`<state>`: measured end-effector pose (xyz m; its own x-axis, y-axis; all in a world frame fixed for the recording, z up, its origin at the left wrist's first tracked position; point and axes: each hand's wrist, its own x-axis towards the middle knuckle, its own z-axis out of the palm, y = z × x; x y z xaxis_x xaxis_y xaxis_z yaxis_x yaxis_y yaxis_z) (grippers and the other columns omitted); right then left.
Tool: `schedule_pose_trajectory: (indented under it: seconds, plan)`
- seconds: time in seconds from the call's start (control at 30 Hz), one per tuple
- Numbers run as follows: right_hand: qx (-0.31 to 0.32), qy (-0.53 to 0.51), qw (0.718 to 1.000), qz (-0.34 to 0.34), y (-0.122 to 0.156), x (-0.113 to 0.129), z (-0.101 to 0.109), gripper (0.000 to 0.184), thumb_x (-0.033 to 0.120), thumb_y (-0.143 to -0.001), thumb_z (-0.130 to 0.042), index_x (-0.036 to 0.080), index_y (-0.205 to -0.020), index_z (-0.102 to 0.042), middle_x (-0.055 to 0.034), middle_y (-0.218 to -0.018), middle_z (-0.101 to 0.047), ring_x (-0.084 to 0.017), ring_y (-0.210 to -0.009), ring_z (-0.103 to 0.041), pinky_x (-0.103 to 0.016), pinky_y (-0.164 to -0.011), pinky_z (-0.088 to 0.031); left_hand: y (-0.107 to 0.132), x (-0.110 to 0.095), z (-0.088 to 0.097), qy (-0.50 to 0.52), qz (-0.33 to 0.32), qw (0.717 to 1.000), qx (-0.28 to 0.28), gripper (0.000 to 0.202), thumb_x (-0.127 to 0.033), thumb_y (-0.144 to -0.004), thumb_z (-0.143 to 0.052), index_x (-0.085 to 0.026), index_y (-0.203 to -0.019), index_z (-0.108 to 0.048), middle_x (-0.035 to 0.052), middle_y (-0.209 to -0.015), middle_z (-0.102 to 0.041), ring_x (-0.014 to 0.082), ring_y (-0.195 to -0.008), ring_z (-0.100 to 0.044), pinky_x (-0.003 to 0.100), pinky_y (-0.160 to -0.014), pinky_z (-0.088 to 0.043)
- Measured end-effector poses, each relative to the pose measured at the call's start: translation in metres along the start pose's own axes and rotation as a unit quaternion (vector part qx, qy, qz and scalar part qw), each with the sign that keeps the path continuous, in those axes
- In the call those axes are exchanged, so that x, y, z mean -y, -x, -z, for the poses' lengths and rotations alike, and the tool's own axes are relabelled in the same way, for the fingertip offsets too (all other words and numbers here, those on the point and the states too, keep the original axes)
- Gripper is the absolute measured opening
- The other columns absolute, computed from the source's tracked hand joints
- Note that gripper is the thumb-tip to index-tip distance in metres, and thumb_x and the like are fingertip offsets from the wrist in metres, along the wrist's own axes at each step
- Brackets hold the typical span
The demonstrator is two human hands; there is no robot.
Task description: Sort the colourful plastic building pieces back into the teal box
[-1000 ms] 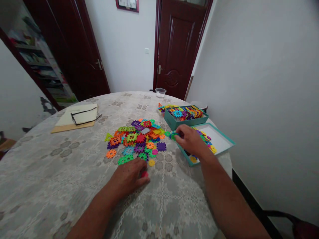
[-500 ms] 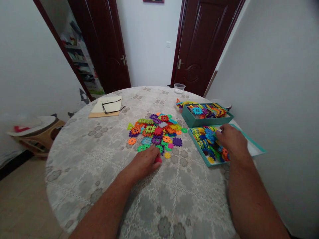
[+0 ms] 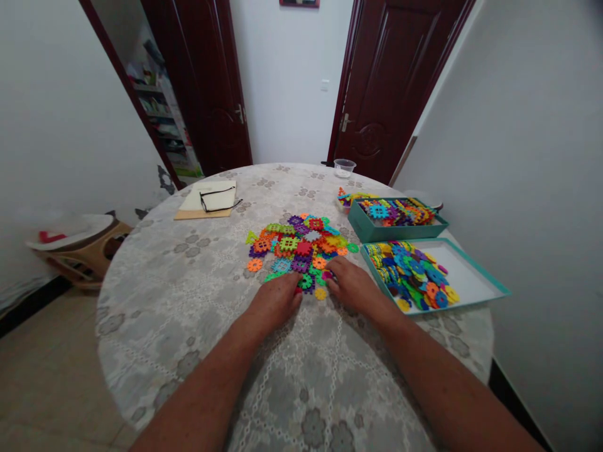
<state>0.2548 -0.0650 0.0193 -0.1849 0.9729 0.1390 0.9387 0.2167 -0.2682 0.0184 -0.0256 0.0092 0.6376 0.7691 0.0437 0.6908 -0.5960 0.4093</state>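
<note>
A pile of flat, colourful interlocking plastic pieces (image 3: 301, 246) lies in the middle of the round table (image 3: 198, 295). My left hand (image 3: 277, 300) rests palm down at the pile's near edge, its fingers curled over a small red piece (image 3: 298, 290). Just to its right, my right hand (image 3: 352, 287) has bent fingertips pressed among the nearest pieces, beside a yellow one (image 3: 321, 293). What those fingers grip is hidden. The two hands are almost touching.
To the right a shallow teal lid (image 3: 475, 276) holds several pieces, and a teal box (image 3: 377, 231) behind it is full of them. A notebook (image 3: 198, 207) with glasses (image 3: 217, 198) lies far left. A clear cup (image 3: 344, 167) stands at the back, a stool (image 3: 80, 248) on the floor.
My right hand has left the teal lid and moved left to the pile's near edge, beside my left hand. The left hand stays where it was.
</note>
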Motion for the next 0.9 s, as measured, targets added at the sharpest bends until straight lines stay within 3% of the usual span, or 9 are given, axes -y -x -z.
schedule_pose_trajectory:
  seconds: [0.17,0.3,0.57,0.9]
  plan:
    - [0.012,-0.040,0.998,0.054,0.000,0.013,-0.008,0.025,0.024,-0.099,-0.062,0.018,-0.123,-0.065,-0.0129,-0.126,-0.064,-0.025,-0.117,-0.060,-0.034,-0.098,-0.047,0.000,0.001,-0.004,-0.006,0.001,1.000,-0.016,0.033,-0.024,-0.097,-0.058,-0.020,-0.129,-0.064,0.0153,-0.130,-0.072,0.0292,-0.120,-0.067,0.041,-0.105,-0.051]
    - [0.016,-0.051,0.997,0.056,0.000,0.025,-0.011,0.032,0.029,-0.097,-0.066,0.018,-0.128,-0.065,-0.0137,-0.129,-0.062,-0.026,-0.114,-0.061,-0.035,-0.094,-0.049,-0.001,-0.001,-0.002,-0.010,0.020,1.000,-0.016,0.035,-0.024,-0.098,-0.058,-0.017,-0.131,-0.065,0.0172,-0.130,-0.072,0.0308,-0.122,-0.067,0.043,-0.107,-0.050]
    - [0.011,-0.060,0.997,0.053,-0.001,0.026,-0.013,0.031,0.037,-0.100,-0.068,0.020,-0.126,-0.067,-0.0119,-0.126,-0.061,-0.024,-0.110,-0.061,-0.035,-0.091,-0.049,-0.003,0.004,0.002,0.017,0.016,1.000,-0.013,0.030,-0.021,-0.097,-0.058,-0.017,-0.124,-0.069,0.0155,-0.125,-0.074,0.0294,-0.117,-0.069,0.039,-0.103,-0.051]
    - [-0.015,-0.110,0.990,0.083,-0.007,0.017,-0.024,0.018,0.029,-0.104,-0.061,0.020,-0.119,-0.066,-0.0091,-0.121,-0.062,-0.021,-0.111,-0.060,-0.034,-0.094,-0.049,-0.007,0.008,0.003,0.012,0.014,0.999,-0.036,0.022,-0.026,-0.101,-0.057,-0.019,-0.113,-0.073,0.0108,-0.109,-0.075,0.0258,-0.103,-0.069,0.035,-0.093,-0.050]
